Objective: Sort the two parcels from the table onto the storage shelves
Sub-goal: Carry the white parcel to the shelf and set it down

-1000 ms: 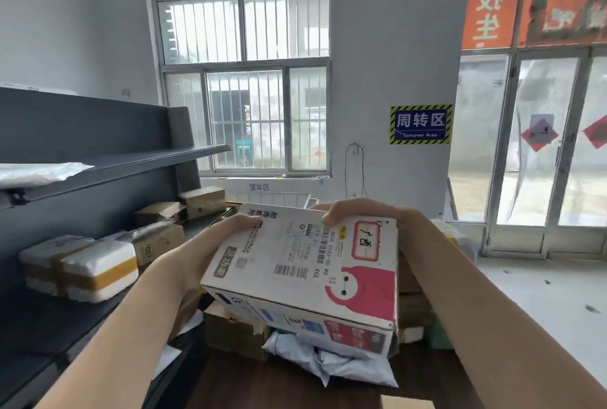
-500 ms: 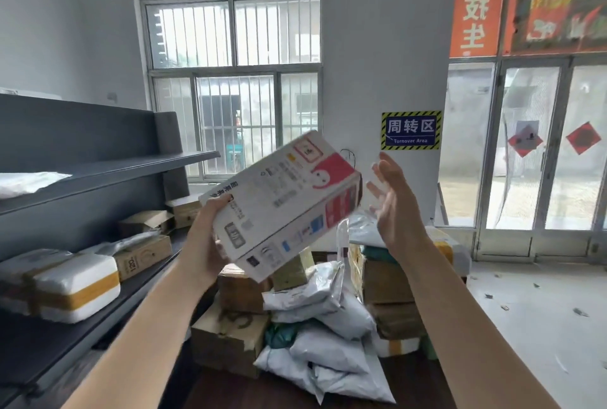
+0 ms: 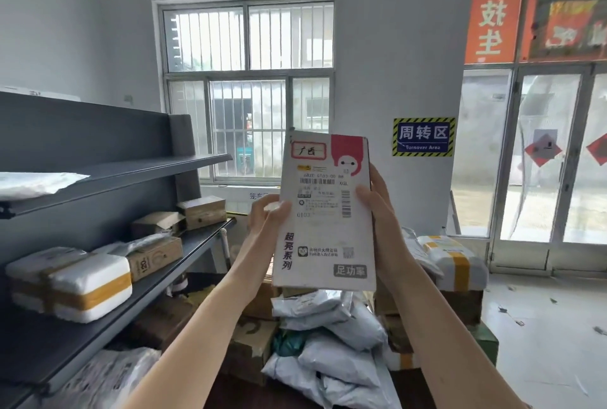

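— White parcel (image 3: 325, 211) upright at frame centre, pinched between left hand (image 3: 267, 218) and right hand (image 3: 377, 211), label facing up?

— Yes. Better to read the label first, then carry flat toward the grey shelves (image 3: 157, 172) at left, keeping both grips firm.

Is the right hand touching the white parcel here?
Touching. The head view shows the right hand pressed against the right edge of the white parcel, thumb lying on its front face.

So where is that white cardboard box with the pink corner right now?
The white cardboard box with the pink corner is upright mid-view, held between the left hand and right hand, before the barred window.
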Action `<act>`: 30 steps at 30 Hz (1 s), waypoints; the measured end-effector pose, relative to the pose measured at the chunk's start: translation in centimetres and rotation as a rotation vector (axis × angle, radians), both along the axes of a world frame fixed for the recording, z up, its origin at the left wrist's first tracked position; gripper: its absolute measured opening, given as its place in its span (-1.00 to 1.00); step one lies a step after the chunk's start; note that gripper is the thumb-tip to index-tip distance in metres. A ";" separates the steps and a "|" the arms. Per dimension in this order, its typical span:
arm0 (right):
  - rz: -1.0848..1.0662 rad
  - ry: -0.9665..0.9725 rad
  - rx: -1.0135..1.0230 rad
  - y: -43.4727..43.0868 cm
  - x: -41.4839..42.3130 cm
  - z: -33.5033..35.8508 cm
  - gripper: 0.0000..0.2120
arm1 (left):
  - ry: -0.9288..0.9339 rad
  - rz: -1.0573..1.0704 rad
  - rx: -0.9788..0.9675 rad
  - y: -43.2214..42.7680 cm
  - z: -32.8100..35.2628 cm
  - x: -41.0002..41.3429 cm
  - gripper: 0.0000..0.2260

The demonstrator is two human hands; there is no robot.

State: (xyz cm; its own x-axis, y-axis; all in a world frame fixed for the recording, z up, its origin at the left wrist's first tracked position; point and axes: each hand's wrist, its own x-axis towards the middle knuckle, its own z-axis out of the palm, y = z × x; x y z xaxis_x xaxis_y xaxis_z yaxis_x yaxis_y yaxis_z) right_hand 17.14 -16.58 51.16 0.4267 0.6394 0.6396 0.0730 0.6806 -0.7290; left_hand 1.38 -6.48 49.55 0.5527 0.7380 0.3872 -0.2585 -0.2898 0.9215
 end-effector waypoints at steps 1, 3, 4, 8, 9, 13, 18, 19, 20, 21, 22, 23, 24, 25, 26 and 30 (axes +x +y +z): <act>0.048 0.000 0.008 0.1 -0.4 -0.5 -0.48 | -0.043 0.001 -0.012 0.3 0.6 0.1 -0.38; 0.091 0.033 0.012 0.4 -1.4 -1.3 -0.47 | -0.090 -0.017 0.005 0.7 1.9 0.3 -0.33; 0.100 0.059 0.013 0.6 -1.8 -1.6 -0.47 | -0.098 -0.013 0.025 0.8 2.3 0.3 -0.34; 0.122 0.132 0.038 1.6 -2.5 -1.9 -0.45 | -0.161 -0.044 0.027 1.5 2.6 0.6 -0.37; 0.124 0.131 0.036 1.7 -2.7 -1.7 -0.43 | -0.180 -0.060 0.023 1.6 2.3 0.4 -0.37; 0.114 0.076 0.034 2.1 -3.5 -1.2 -0.43 | -0.286 -0.141 0.011 1.4 1.8 -1.2 -0.44; 0.101 0.070 0.039 3.3 -4.7 -0.4 -0.47 | -0.294 -0.169 0.020 2.6 2.7 -2.3 -0.51; 0.111 0.070 0.039 3.6 -5.0 -0.1 -0.46 | -0.290 -0.168 0.023 2.8 2.9 -2.6 -0.51; 0.121 0.076 0.042 3.9 -5.3 0.2 -0.45 | -0.286 -0.163 0.030 3.1 3.2 -2.9 -0.50; 0.135 0.079 0.044 4.1 -5.8 0.6 -0.44 | -0.285 -0.152 0.035 3.3 3.5 -3.4 -0.50; 0.157 0.073 0.045 4.3 -6.3 1.0 -0.44 | -0.289 -0.139 0.038 3.4 3.7 -4.1 -0.50; 0.187 0.061 0.048 4.4 -6.9 1.2 -0.44 | -0.300 -0.122 0.040 3.2 3.9 -4.9 -0.51; 0.220 0.052 0.051 4.4 -7.7 1.4 -0.44 | -0.311 -0.097 0.039 2.9 4.1 -5.8 -0.52; 0.252 0.054 0.055 4.3 -8.5 1.6 -0.44 | -0.320 -0.068 0.036 2.5 4.3 -6.7 -0.53; 0.283 0.061 0.054 4.2 -9.2 1.9 -0.43 | -0.328 -0.041 0.036 2.1 4.5 -7.8 -0.53; 0.428 0.048 0.060 2.9 -11.9 2.7 -0.43 | -0.343 0.070 0.073 -1.6 5.2 -11.5 -0.55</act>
State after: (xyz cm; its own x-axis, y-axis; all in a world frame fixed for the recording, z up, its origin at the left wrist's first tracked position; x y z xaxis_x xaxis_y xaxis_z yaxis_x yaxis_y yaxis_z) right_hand 5.20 -13.65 53.90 0.1611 0.7271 0.6674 -0.2577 0.6837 -0.6827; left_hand -10.08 -8.09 54.76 0.3301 0.7329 0.5948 -0.5265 -0.3801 0.7605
